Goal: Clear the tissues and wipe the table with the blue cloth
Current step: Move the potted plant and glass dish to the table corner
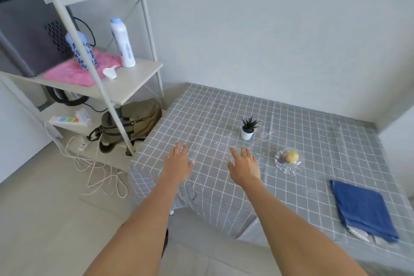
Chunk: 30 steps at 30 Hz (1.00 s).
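Note:
A folded blue cloth (364, 209) lies on the table (324, 141) near its front right edge, which is covered by a grey checked tablecloth. My left hand (178, 162) reaches over the table's left front corner with straight fingers, palm down, holding nothing. My right hand (244, 167) is stretched out the same way a little to its right, left of a glass dish. White dusty smears show on the tablecloth around a small plant. I see no tissues on the table; a crumpled white piece (109, 72) lies on the shelf unit.
A small potted plant (248, 129) stands mid-table. A glass dish (288, 160) with a yellow round thing sits right of my right hand. Left of the table stands a shelf unit (125, 84) with a pink cloth, bottles, a dark appliance, a bag and cables.

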Tool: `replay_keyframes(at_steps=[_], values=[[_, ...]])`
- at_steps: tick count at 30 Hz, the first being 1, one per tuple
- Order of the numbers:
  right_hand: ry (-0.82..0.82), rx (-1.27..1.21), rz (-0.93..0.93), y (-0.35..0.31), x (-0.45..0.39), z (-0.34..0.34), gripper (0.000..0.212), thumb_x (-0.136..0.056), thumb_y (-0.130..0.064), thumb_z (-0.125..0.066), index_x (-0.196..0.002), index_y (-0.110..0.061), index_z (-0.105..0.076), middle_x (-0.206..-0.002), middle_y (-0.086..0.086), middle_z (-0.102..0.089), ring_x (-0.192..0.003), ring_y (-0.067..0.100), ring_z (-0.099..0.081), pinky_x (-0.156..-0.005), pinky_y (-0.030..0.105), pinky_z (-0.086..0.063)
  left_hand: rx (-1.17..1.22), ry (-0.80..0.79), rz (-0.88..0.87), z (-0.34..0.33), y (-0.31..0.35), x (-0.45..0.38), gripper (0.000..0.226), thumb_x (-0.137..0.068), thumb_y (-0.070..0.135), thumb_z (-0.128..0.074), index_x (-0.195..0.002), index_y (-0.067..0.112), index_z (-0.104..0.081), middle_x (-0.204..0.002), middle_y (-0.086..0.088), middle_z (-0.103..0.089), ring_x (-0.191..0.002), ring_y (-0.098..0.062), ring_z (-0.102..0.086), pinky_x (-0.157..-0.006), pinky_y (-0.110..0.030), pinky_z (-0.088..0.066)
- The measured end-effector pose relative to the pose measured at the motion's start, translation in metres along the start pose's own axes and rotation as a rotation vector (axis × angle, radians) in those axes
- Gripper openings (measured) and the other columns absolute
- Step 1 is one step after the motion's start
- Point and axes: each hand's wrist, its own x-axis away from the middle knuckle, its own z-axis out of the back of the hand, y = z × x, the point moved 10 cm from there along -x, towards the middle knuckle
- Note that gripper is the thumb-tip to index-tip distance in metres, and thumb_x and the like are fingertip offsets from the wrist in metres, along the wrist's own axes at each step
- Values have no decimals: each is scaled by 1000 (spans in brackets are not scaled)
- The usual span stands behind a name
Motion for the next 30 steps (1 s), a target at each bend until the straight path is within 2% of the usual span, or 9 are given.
replay_keyframes(at_steps=[8, 14, 21, 26, 30], values=[[27, -11, -162, 138, 8, 15, 55, -101, -37, -37, -151, -21, -19, -158, 13, -16, -147, 28, -8, -118, 43, -14, -48, -52, -114, -32, 121, -37, 66, -102, 38, -36, -154, 12, -3, -161, -13, 4, -148, -31, -6, -118, -48, -15], [48, -40, -270, 211, 12, 16, 57, -99, -39, -39, -150, -24, -19, -158, 12, -18, -147, 27, -9, -118, 41, -15, -75, -90, -161, -56, 170, -57, 64, -102, 38, -36, -153, 12, -7, -161, -14, 0, -147, -30, -10, -116, -45, -21], [54, -114, -350, 246, -8, 3, 66, -98, -44, -42, -152, -21, -14, -159, 12, -14, -147, 26, -6, -119, 42, -14, -47, -138, -180, -78, 185, -88, 66, -102, 37, -37, -153, 11, -5, -161, -14, -1, -148, -30, -7, -118, -46, -17], [133, -254, -421, 256, -26, -10, 76, -94, -49, -48, -153, -24, -7, -160, 10, -10, -147, 29, -5, -118, 42, -13, 23, -158, -189, -92, 182, -120, 70, -101, 37, -41, -153, 9, -3, -161, -14, -3, -148, -30, -8, -118, -46, -17], [182, -355, -446, 260, -37, -25, 89, -85, -57, -57, -153, -28, -6, -161, 8, -7, -147, 26, -8, -116, 44, -20, 124, -135, -171, -96, 176, -154, 76, -99, 38, -45, -153, 8, -1, -161, -12, -3, -148, -27, -8, -119, -44, -17]])
